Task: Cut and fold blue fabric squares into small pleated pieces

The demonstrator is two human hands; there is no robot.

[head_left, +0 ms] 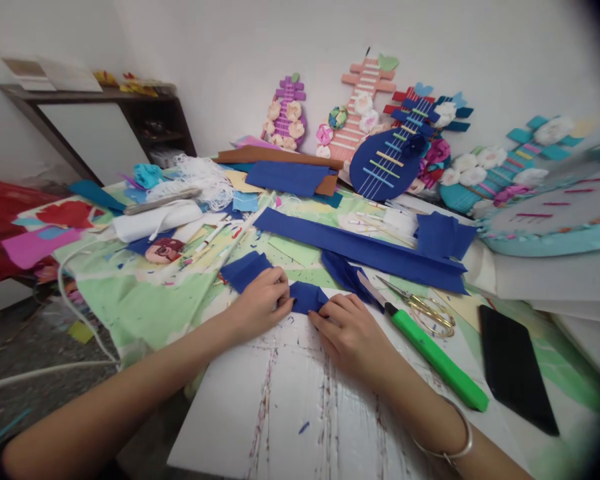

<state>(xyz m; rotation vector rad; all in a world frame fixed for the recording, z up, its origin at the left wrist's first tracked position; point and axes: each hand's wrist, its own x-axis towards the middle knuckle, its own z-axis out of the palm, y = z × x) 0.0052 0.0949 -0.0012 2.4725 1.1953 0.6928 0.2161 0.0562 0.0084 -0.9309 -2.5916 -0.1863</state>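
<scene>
A small dark blue sheet [307, 297], fabric or paper, lies at the top of a scored white board [230, 413]. My left hand [266, 297] pinches its left side, fingers closed. At its right end my right hand [343, 323] grips the edge between thumb and fingers. Another stretch of blue [247, 270] shows beyond my left hand; whether it is the same piece, I cannot tell. Right of my right hand rest a green-handled utility knife [437, 357] and gold-handled scissors [425, 308]. Behind the hands runs a long folded blue strip [360, 247].
A black phone [515, 367] lies at the right. Decorated lute-shaped crafts, one dark blue [387, 163], lean on the wall. White shredded strands [195, 181], a white roll [157, 220] and coloured scraps cover the left back. A white cable [75, 300] hangs off the table's left edge.
</scene>
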